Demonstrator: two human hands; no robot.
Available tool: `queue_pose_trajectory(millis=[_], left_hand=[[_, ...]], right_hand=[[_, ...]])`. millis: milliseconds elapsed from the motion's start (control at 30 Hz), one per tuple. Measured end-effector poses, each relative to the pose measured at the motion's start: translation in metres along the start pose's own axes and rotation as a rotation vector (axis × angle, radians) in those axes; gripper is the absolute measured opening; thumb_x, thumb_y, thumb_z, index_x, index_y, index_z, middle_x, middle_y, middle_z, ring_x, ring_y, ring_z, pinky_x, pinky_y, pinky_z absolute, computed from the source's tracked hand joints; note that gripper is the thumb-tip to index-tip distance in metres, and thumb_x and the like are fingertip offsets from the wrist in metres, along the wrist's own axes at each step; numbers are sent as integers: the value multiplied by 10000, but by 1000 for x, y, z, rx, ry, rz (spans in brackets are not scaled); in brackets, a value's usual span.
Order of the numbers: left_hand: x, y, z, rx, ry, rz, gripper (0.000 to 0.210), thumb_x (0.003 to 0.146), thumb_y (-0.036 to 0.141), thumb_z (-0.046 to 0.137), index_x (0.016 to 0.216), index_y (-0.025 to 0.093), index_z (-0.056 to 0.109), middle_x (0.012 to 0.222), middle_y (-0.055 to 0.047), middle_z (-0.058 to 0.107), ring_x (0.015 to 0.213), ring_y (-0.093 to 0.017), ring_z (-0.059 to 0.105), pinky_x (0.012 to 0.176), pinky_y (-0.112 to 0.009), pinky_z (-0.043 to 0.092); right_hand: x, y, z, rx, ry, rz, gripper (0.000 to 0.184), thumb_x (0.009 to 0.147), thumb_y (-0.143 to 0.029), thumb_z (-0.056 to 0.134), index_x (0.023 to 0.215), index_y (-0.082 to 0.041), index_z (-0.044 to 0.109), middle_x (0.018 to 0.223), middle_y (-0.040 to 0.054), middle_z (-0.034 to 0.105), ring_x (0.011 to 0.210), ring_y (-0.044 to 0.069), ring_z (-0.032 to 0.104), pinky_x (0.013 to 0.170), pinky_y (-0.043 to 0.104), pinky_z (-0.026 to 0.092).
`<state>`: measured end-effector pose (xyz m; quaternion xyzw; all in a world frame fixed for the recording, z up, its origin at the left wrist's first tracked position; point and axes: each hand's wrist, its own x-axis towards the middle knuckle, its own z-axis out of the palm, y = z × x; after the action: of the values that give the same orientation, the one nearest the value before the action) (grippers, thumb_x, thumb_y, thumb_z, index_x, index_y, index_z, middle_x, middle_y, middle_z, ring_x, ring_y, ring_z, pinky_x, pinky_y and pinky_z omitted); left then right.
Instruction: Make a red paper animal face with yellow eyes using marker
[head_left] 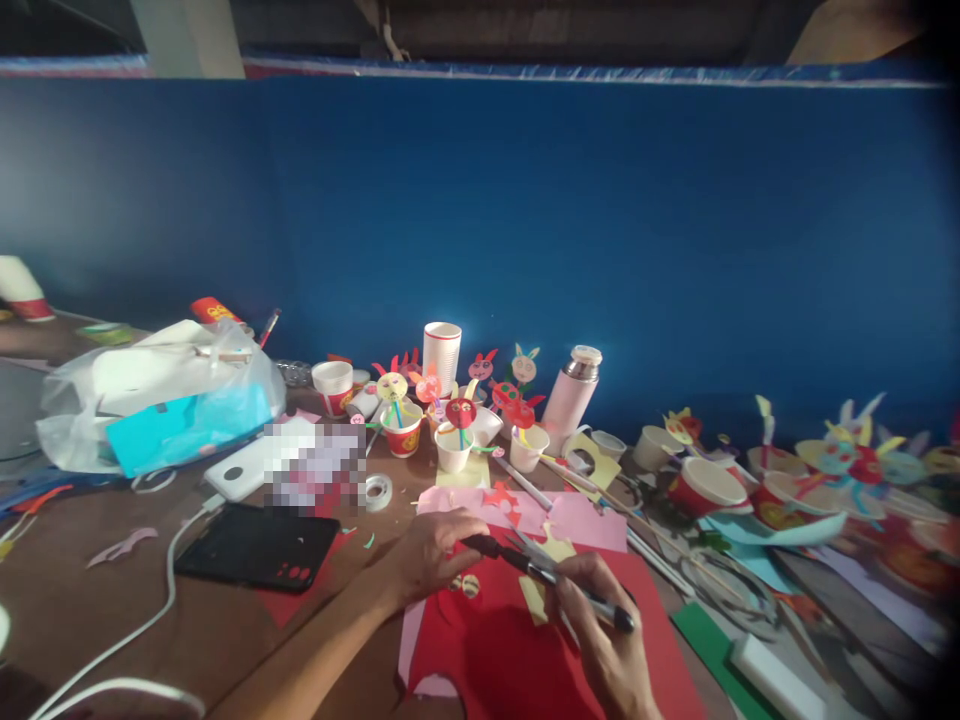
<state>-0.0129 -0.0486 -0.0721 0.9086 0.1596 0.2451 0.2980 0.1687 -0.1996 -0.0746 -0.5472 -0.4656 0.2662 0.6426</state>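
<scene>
My right hand point(604, 625) is closed around a black marker point(559, 582), which points up and to the left over a red paper sheet point(510, 640). At its far end, the fingers of my left hand point(435, 555) pinch the black cap end; whether the cap is on or just off, I cannot tell. Behind the marker lies a thin grey pointed thing, perhaps scissor blades, partly hidden. Small round striped pieces point(470, 586) rest on the red paper below my left hand. Pale yellow paper scraps point(534, 600) and pink paper point(592, 518) lie around the marker.
Paper cups point(401, 430) with paper animal figures stand at the back and right. Beside them is a pink thermos point(570, 395). A black phone case point(259, 548), white power bank point(259, 460), tape roll point(377, 491) and plastic bag point(225, 370) are on the left.
</scene>
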Motion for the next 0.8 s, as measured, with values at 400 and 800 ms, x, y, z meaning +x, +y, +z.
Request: queue_pose_trajectory(millis=[400, 800], left_hand=[[-1, 9, 2, -43, -67, 40, 240, 964, 397, 497, 1046, 218, 633, 950, -30, 649, 876, -183, 619, 816, -238, 438], [-1, 7, 9, 63, -112, 157, 316, 1018, 395, 369, 1141, 226, 605, 998, -41, 665, 869, -187, 633, 790, -246, 444]], right_hand=[[0, 4, 6, 18, -92, 39, 231, 881, -439, 566, 870, -208, 566, 594, -30, 533, 518, 131, 461, 490, 224, 383], [0, 14, 18, 79, -74, 34, 319, 888, -470, 524, 710, -207, 488, 550, -51, 470, 496, 107, 374, 503, 226, 315]])
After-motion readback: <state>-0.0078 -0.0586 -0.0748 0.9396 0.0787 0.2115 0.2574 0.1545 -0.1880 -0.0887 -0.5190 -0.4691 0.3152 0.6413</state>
